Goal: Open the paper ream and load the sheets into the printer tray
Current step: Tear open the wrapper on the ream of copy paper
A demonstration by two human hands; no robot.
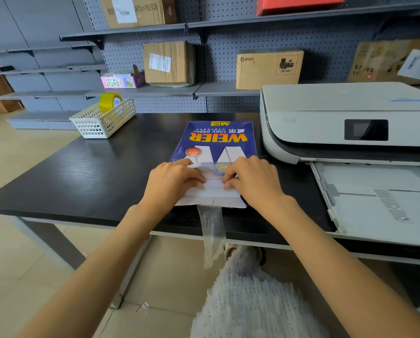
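A blue paper ream (216, 139) marked WEIER lies flat on the black table (82, 172), its near end facing me. The wrapper's white end flaps (214, 191) are folded up there. My left hand (172, 179) and my right hand (250, 178) both pinch those flaps with curled fingers, one on each side of the middle seam. A strip of clear tape (212, 230) hangs from the near end over the table edge. To the right stands the white printer (338, 118), with its paper tray (379, 201) pulled out toward me.
A white plastic basket (101, 120) holding a yellow tape roll (110, 102) sits at the table's back left. Cardboard boxes (268, 68) stand on grey pegboard shelves behind. The tray juts over the table's front right edge. My lap is below the table.
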